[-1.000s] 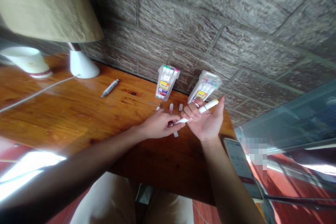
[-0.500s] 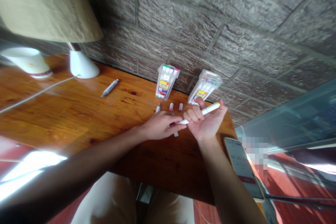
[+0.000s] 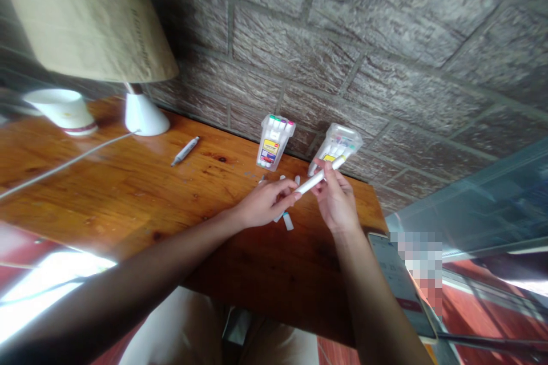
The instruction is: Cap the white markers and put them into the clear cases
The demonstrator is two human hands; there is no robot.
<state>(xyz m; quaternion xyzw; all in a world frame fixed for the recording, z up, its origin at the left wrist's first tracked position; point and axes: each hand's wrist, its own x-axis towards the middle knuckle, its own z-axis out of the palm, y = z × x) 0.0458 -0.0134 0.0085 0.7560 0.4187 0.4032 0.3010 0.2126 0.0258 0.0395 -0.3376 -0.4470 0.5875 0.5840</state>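
Note:
A white marker [image 3: 317, 177] is held slanted above the wooden table [image 3: 128, 188]. My right hand [image 3: 336, 201] pinches its upper part with the fingers closed. My left hand [image 3: 263, 203] closes on its lower end. Under the hands lie loose white markers [image 3: 286, 220] and small caps on the table. Behind them, against the brick wall, stand two clear marker cases: an open one [image 3: 274, 141] with coloured tips showing, and a lidded one [image 3: 340, 145] right behind the held marker.
A grey marker [image 3: 185, 151] lies alone to the left. A lamp with a white base [image 3: 144, 116], beige shade and trailing cable stands at the back left beside a white cup [image 3: 64, 109]. A phone [image 3: 402, 288] rests at the table's right edge.
My right hand turned from palm-up to fingers down and now pinches the marker from above. The marker rose a little toward the lidded case. The camera shifted slightly.

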